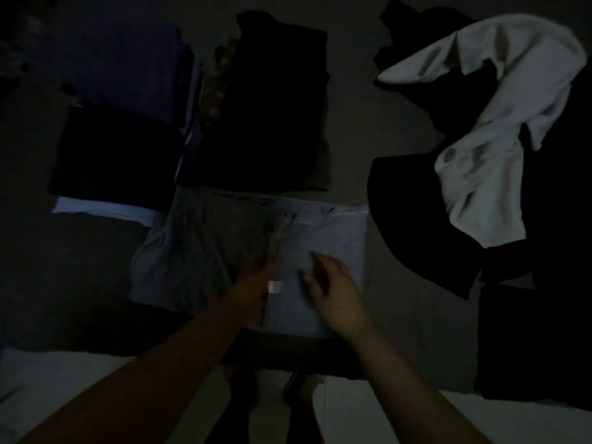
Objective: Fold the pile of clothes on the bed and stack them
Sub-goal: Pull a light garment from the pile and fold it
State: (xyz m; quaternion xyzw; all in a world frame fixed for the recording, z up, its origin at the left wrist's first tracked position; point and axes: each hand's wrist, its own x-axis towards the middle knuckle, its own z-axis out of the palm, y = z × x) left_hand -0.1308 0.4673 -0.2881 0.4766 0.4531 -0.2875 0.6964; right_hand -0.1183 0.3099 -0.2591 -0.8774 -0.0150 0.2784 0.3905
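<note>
Dim light, head view looking down on the bed (352,107). Grey garment (224,248) lies spread flat at the near middle, partly folded; its right half looks paler and carries a small white tag (274,287).

Left hand (256,283) reaches onto the garment along the centre fold, just left of the tag; the picture is too dark and blurred there to tell whether its fingers are straight or gripping cloth. Right hand (333,290) rests on the paler right half, fingers loosely curled and spread, touching the fabric; no clear pinch visible.

Far left: dark folded stack (115,155) with a pale layer (105,208) showing at its near edge. Far middle: second dark folded stack (272,107), a patterned piece (217,88) showing along its left side. The two stacks sit just beside each other, and the grey garment's far edge touches the middle one.

Right side: unfolded heap of dark clothes (416,219) with a white shirt (499,123) draped loosely over it, apart from the grey garment
</note>
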